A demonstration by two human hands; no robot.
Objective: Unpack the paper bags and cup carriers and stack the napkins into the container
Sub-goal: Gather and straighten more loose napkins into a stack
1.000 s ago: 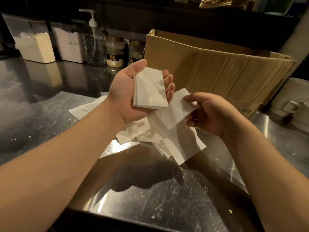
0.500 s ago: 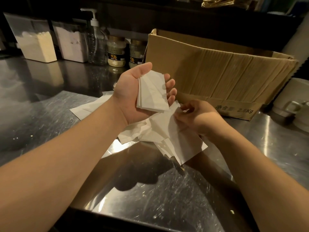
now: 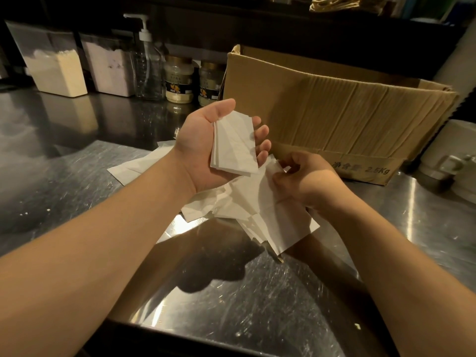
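1. Left hand: palm up above the middle of the steel counter, fingers half curled round a small stack of folded napkins, thumb along its far corner.
2. Right hand: just right of the left, fingers bent, pinching the top corner of one napkin on the loose napkin pile below.
3. Cardboard box: behind both hands, toward the counter's back edge.
4. Since a second ago: right hand lowered from beside the stack to the pile; left hand barely shifted, same grip.
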